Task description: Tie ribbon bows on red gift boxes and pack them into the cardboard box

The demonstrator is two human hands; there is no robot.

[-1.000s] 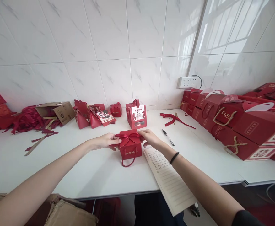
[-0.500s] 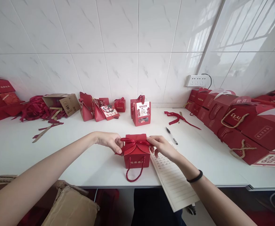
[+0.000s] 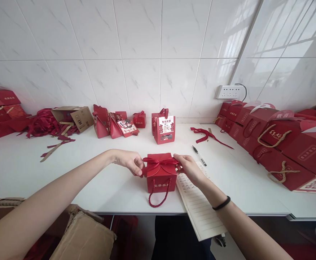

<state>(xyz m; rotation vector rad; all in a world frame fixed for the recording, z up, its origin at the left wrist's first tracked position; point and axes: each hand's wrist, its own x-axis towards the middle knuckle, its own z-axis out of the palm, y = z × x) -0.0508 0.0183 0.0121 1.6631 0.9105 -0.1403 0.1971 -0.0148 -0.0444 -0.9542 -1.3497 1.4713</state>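
Observation:
A small red gift box (image 3: 161, 183) stands upright near the table's front edge, its twisted rope handle (image 3: 158, 205) hanging down the front. Across its top lies a red satin ribbon (image 3: 159, 163) tied in a bow. At the box's left side, my left hand (image 3: 129, 162) is closed with its fingers pinching a ribbon end. My right hand (image 3: 187, 167) is closed at the right side, thumb and fingers on the ribbon there. Beneath my right forearm lies a lined notebook (image 3: 201, 209) with handwriting, jutting over the table edge.
Stacked red boxes (image 3: 277, 144) line the right side. A taller red box (image 3: 165, 128) stands behind, with a pen (image 3: 199, 156) and loose ribbon (image 3: 208, 135) to its right. Farther left are a ribbon pile (image 3: 44, 124) and an open carton (image 3: 80, 117). A cardboard box (image 3: 84, 236) sits below the front edge.
The view has shifted slightly, so the scene sits a little farther right. Both hands stay at the ribbon on either side of the box, and the bow looks pulled slightly wider.

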